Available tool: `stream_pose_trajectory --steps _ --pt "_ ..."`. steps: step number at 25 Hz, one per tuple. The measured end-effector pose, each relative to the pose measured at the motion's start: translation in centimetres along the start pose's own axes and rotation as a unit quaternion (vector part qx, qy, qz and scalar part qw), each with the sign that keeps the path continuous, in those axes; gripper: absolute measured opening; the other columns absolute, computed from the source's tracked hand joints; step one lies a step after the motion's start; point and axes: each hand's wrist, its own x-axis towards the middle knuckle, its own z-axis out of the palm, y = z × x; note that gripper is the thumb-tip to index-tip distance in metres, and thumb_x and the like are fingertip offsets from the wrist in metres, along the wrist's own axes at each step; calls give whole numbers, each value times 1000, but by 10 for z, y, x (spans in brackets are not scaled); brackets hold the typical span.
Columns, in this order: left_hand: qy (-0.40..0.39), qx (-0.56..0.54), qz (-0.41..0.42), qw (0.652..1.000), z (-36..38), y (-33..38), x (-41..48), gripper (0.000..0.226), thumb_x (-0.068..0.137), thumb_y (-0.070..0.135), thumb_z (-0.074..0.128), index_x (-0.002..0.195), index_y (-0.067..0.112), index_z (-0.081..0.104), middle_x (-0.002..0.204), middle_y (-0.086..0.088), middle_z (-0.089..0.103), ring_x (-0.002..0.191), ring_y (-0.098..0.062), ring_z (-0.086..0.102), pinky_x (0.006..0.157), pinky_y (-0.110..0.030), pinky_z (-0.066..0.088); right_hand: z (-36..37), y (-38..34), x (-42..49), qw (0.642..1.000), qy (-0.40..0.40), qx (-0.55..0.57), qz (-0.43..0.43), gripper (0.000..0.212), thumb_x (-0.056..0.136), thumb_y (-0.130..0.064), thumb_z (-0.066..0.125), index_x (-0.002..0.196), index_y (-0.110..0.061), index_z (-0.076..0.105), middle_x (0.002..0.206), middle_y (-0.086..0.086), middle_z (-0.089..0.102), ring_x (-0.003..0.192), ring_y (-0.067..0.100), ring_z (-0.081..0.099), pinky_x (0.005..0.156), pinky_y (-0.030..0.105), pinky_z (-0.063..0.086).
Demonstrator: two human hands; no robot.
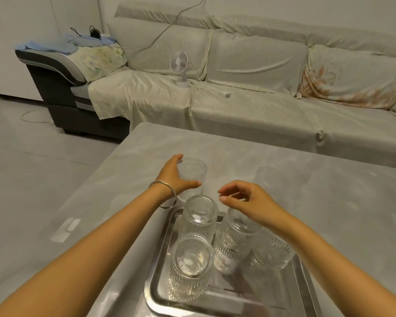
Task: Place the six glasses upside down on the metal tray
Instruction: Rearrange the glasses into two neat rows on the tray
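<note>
With four ribbed clear glasses inverted on the shiny metal tray point(157, 259) at the grey table's near edge, the left hand point(176, 177) cups a fifth upright glass point(192, 171) beyond it while the right hand point(245, 200) hovers half-open, empty; turning it over risks clinking the crowded neighbours.

Setting: home living room. Evidence: long sofa point(249, 88) under loose pale covers, spanning 10 to 2 o'clock; patterned cushions point(352, 81) at its right end; small white desk fan point(181, 65) standing on the seat, its cord point(192, 97) trailing over the front edge; low grey tabletop point(306, 170) before it; plain grey floor point(32, 168) at 9 o'clock.
</note>
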Motion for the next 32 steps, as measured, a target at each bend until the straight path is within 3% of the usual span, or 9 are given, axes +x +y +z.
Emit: stream_pose_trajectory --steps 6,10,12,16,20,25,28,30,32 --pt "52 -50 15 997 1 0 -3 89 58 28 84 133 13 38 134 -11 50 117 -24 50 94 -29 41 0 4 -1 1000 -11 17 -1 15 82 -22 71 97 -23 69 101 0 71 96 17 66 85 25 53" --pt "118 -200 57 971 -30 34 -28 79 58 33 81 125 20 43 127 -4 52 107 -18 56 86 -28 50 -9 -6 -12 998 16 56 7 32 85 -30 66 116 -27 59 119 -7 63 107 5 61 89 22 52" --pt "78 -315 49 944 -44 60 -50 81 54 44 76 126 21 46 129 -1 53 109 -16 58 80 -27 55 -15 -21 -21 987 42 156 17 44 82 -37 64 124 -28 54 130 -6 58 111 2 60 88 20 52" --pt "-66 -480 -2 875 -46 97 -106 62 62 44 70 117 20 58 122 -6 65 107 -22 64 82 -31 57 -27 -54 -50 915 -34 401 -12 54 80 -41 62 129 -20 55 134 2 61 119 22 61 96 43 52" --pt "-106 -505 1 857 -33 107 -149 42 70 38 66 108 18 64 111 -6 71 104 -22 66 84 -31 56 -33 -74 -90 922 -37 384 -41 50 79 -38 64 124 -17 59 125 8 67 114 26 64 88 39 56" --pt "-114 -417 10 902 -18 99 -180 55 63 51 66 109 22 62 114 -3 69 106 -18 65 87 -30 55 -41 -69 -129 955 39 294 -26 64 58 -40 80 116 -18 63 110 4 74 103 22 70 78 31 59" --pt "-42 -341 31 938 -11 77 -186 50 65 61 54 104 30 61 111 4 66 104 -9 64 82 -23 54 -45 -60 -145 970 66 235 -7 76 50 -47 82 118 -20 63 108 2 74 97 13 71 70 23 58" --pt "18 -252 60 966 -8 56 -184 46 78 52 49 116 27 56 120 4 61 113 -11 57 92 -27 48 -46 -51 -150 983 96 158 16 81 44 -52 83 118 -26 61 113 -2 68 96 10 70 66 20 57" --pt "30 -184 72 980 -5 34 -182 39 88 36 49 125 24 50 131 2 54 123 -15 49 95 -17 44 -43 -42 -154 991 105 80 31 85 41 -55 83 118 -28 58 113 -7 63 94 6 67 65 16 56"
